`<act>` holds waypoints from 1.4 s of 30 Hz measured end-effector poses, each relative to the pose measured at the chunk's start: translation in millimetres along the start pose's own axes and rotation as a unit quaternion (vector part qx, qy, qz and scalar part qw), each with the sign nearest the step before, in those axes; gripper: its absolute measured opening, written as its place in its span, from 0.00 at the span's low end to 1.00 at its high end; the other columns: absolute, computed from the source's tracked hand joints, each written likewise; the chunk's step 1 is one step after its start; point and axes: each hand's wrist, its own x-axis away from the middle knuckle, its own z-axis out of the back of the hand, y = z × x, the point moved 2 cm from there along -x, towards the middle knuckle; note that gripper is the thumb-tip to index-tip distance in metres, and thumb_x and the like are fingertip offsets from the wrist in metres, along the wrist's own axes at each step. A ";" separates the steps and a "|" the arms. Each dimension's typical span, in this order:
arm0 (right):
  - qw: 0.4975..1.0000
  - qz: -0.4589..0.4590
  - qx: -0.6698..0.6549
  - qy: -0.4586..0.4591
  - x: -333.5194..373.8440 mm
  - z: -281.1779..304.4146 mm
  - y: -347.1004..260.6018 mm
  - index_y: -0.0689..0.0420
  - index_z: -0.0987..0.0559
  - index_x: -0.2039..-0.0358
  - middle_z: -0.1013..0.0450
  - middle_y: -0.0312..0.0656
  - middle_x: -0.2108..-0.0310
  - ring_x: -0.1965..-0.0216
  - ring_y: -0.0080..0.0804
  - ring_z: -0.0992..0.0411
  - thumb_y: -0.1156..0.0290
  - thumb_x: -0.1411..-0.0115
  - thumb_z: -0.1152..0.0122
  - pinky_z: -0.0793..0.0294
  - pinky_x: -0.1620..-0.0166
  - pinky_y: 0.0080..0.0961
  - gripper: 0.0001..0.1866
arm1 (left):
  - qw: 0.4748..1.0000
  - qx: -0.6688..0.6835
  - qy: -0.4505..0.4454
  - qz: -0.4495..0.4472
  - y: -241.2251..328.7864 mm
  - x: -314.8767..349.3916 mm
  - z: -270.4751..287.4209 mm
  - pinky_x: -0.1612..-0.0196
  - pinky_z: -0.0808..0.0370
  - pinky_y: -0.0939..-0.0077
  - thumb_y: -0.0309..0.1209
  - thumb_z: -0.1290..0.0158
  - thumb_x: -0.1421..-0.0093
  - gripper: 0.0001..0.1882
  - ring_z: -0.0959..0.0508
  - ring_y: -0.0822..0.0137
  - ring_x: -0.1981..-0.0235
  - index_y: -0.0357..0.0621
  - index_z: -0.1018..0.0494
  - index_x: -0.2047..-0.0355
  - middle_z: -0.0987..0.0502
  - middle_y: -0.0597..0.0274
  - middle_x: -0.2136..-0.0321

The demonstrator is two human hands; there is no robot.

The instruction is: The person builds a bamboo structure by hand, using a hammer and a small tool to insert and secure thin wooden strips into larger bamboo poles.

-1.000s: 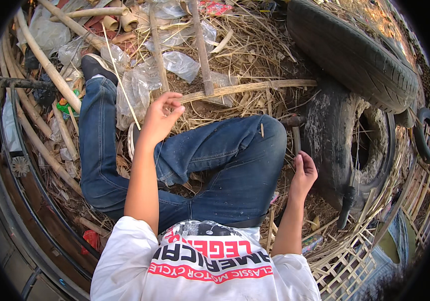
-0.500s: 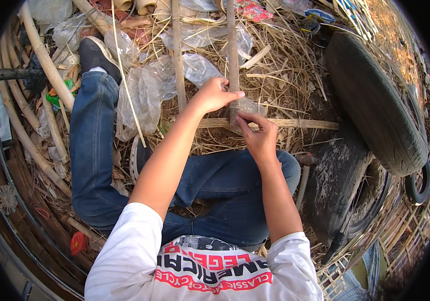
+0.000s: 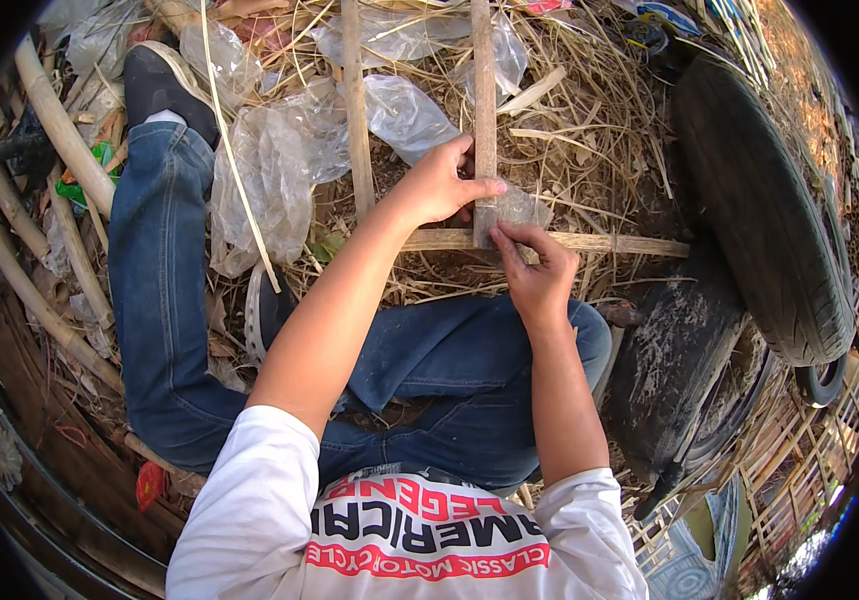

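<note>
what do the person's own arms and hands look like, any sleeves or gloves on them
The arms wear loose, short white fabric sleeves, part of a white T-shirt with red and black print. Below the sleeves they are bare. The left hand and right hand wear no gloves, and no watch or bracelet shows.

Soft daylight is filling the centre, left hand and right hand are showing crisply, the shirt is gleaming, plastic is glinting! Shadow is pooling beside the tyre, glare is sparkling lower right, distortion is bending the edges, black is swallowing corners.
</note>
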 end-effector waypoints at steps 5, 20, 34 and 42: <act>1.000 0.019 0.016 0.009 2.4 -2.7 1.1 0.63 0.17 0.67 0.19 0.49 0.69 0.66 0.34 0.18 0.79 0.47 0.31 0.22 0.62 0.24 0.06 | 1.000 -0.005 0.010 -0.010 -3.9 3.0 0.9 0.67 0.25 0.75 0.32 0.34 0.46 0.30 0.23 0.72 0.69 0.34 0.33 0.47 0.21 0.56 0.65; 0.989 0.137 0.038 0.031 2.7 -6.2 -4.0 0.60 0.19 0.70 0.21 0.48 0.73 0.71 0.43 0.21 0.81 0.50 0.32 0.24 0.68 0.30 0.06 | 0.977 -0.107 0.185 0.002 1.5 -23.9 -4.0 0.66 0.26 0.64 0.55 0.40 0.44 0.30 0.21 0.61 0.73 0.33 0.22 0.67 0.20 0.51 0.76; 0.987 0.149 0.053 0.033 6.1 -0.5 -0.3 0.61 0.19 0.70 0.21 0.47 0.72 0.70 0.40 0.20 0.82 0.50 0.32 0.23 0.67 0.28 0.06 | 0.946 -0.181 0.268 -0.017 -5.5 -24.8 -17.9 0.66 0.26 0.66 0.47 0.42 0.40 0.25 0.21 0.61 0.73 0.31 0.26 0.64 0.21 0.50 0.75; 0.991 0.119 0.049 0.042 7.7 -1.4 4.1 0.63 0.18 0.69 0.19 0.47 0.71 0.68 0.34 0.18 0.82 0.49 0.31 0.22 0.63 0.23 0.06 | 0.952 -0.199 0.223 -0.068 -16.6 -21.2 -9.8 0.64 0.25 0.69 0.40 0.38 0.42 0.25 0.18 0.63 0.68 0.33 0.31 0.53 0.19 0.50 0.70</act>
